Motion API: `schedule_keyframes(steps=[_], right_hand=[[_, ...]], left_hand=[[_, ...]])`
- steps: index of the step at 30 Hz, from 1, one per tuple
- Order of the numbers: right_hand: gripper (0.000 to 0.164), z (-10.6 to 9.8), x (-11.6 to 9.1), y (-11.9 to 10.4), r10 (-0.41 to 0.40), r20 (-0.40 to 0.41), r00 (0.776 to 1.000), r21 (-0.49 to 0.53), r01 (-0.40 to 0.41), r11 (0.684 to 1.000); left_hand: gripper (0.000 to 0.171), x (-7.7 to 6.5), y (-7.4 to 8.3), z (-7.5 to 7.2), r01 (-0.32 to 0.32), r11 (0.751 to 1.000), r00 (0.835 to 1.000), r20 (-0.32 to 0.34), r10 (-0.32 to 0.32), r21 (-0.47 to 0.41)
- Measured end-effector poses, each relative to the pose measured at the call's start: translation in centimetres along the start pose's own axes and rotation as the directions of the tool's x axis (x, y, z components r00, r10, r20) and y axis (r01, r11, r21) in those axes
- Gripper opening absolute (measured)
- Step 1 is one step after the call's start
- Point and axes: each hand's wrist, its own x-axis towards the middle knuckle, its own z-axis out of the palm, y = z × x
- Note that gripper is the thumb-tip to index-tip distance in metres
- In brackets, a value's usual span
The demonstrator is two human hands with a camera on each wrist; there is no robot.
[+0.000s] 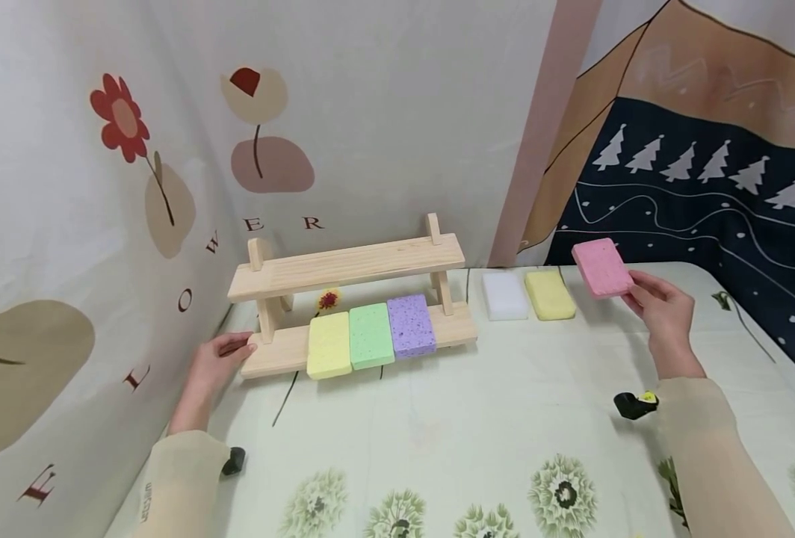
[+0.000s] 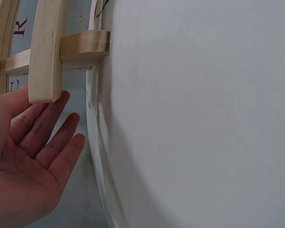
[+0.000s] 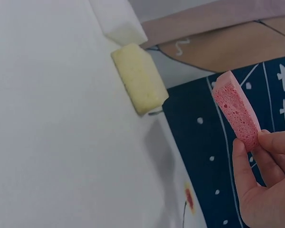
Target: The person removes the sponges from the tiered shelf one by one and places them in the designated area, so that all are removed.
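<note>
My right hand [image 1: 666,308] pinches a pink sponge [image 1: 601,267] by its lower right corner, holding it up above the table. In the right wrist view the thumb and fingers grip one end of the sponge, whose porous face shows. On the left, my left hand [image 1: 218,364] grips the end of the lower board of a two-tier wooden rack [image 1: 290,353]. A light yellow sponge [image 1: 329,345], a green sponge [image 1: 371,335] and a purple sponge [image 1: 412,326] lean side by side on that lower board. The upper board [image 1: 347,265] bears nothing.
Right of the rack, a white sponge [image 1: 505,296] and a deeper yellow sponge [image 1: 550,294] lie side by side on the table [image 1: 451,418], covered with a patterned cloth. Printed curtains [image 1: 397,112] hang close behind the rack and along the left side.
</note>
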Motion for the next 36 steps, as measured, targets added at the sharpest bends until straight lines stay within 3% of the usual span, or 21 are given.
schedule_keyframes(steps=[8, 15, 29, 36], right_hand=[[0.041, 0.0, 0.6, 0.5, 0.096, -0.015, 0.995, -0.037, -0.097, 0.995], [0.044, -0.1, 1.1, 1.4, 0.194, -0.072, 0.978, -0.123, -0.202, 0.972], [0.045, -0.7, 2.7, 2.5, 0.277, -0.083, 0.957, -0.133, -0.286, 0.949], [0.046, -0.9, 2.9, 2.8, 0.282, -0.042, 0.959, -0.168, -0.284, 0.944]], left_hand=[[0.047, 0.2, -0.2, 0.0, 0.018, 1.000, 1.000, 0.003, -0.018, -0.009], [0.046, 0.2, -0.5, 0.0, 0.002, 1.000, 1.000, 0.000, -0.002, 0.003], [0.047, 0.3, 0.0, 0.2, 0.028, 0.999, 1.000, -0.001, -0.028, -0.016], [0.046, 0.2, 0.0, 0.1, 0.031, 0.999, 1.000, -0.005, -0.031, -0.022]])
